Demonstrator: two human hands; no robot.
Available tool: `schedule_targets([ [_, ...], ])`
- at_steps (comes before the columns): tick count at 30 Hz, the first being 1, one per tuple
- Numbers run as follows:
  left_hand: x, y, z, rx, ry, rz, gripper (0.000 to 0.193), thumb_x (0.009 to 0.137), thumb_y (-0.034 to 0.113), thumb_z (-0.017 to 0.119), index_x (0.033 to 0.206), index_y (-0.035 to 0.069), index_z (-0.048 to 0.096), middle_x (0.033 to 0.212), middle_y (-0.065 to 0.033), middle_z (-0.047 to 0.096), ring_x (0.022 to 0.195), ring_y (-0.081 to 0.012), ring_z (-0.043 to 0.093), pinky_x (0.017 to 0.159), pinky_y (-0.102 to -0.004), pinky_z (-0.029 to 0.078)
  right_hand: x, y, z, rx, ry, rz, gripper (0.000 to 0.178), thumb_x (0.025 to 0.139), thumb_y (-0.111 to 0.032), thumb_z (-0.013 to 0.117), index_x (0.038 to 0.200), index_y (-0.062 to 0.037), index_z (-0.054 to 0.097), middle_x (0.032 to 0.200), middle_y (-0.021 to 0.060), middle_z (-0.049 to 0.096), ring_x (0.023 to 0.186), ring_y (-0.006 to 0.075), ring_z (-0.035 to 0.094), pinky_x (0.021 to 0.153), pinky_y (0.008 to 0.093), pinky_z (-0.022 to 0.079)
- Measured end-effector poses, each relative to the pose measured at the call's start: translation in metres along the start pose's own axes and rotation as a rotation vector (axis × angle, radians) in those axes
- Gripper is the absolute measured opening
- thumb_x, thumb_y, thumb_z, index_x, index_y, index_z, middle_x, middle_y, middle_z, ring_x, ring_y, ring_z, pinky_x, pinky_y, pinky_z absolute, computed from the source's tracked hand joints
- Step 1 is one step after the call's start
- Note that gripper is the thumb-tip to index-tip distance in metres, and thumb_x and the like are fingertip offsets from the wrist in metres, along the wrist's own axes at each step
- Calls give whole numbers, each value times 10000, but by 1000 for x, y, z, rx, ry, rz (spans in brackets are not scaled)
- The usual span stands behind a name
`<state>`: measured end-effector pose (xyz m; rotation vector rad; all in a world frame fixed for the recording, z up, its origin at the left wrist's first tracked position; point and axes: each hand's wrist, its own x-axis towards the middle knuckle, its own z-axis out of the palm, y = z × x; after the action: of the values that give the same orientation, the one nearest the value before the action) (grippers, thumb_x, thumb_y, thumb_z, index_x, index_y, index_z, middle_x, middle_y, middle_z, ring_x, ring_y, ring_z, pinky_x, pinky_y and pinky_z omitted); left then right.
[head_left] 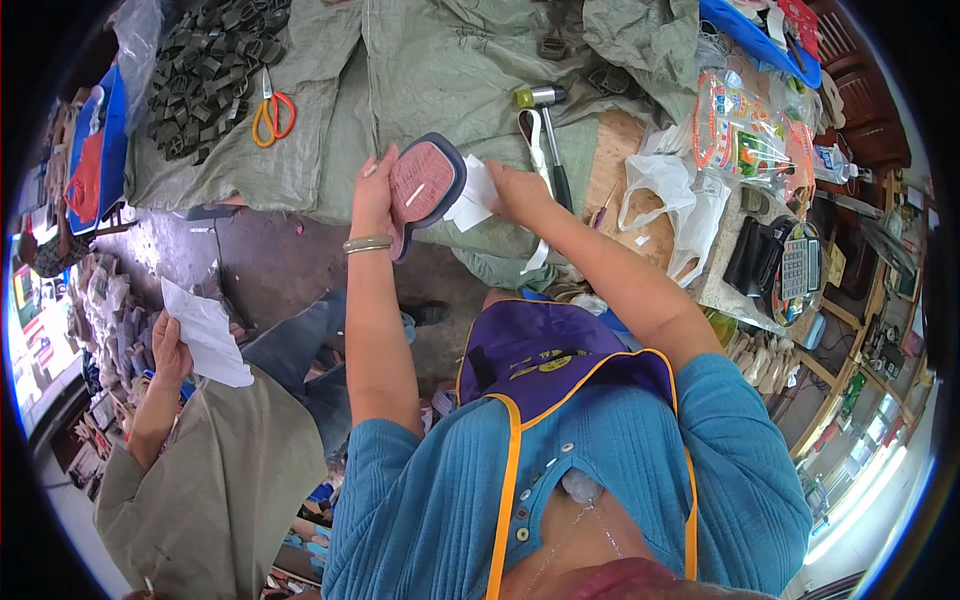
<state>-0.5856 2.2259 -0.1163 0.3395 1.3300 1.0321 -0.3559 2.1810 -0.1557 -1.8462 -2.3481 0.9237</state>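
My left hand [372, 198] is closed round the edge of a shoe sole [420, 185], which has a dark blue rim and a reddish face with a pale mark on it. The sole is held up above the cloth-covered table. Just to its right, my right hand [520, 194] pinches a white piece of paper [474, 198], whose left edge comes close to the sole. My right fingertips are partly hidden. A white strap [535, 150] and a hammer [553, 140] with a yellow-green end lie beyond my right hand.
Orange-handled scissors [270, 118] lie beside a heap of dark green buckle-like pieces [205, 85] on the green cloth [440, 70]. At right are plastic bags [665, 190] and a calculator [800, 268]. On my left, another person's hand [170, 350] holds a white sheet [207, 335].
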Motion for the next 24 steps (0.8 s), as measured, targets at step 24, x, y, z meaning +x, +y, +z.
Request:
schedule_targets([
  [24,-39,8,68,597,-128,335,434,887,190,631,1205,-88,527,1170,-134,596,917,-223,629,790,-340,503,95,99,-128,756,627,88,543,762,-274,746,1192,4,564,1035,100,647,935,183,616,834,308,480],
])
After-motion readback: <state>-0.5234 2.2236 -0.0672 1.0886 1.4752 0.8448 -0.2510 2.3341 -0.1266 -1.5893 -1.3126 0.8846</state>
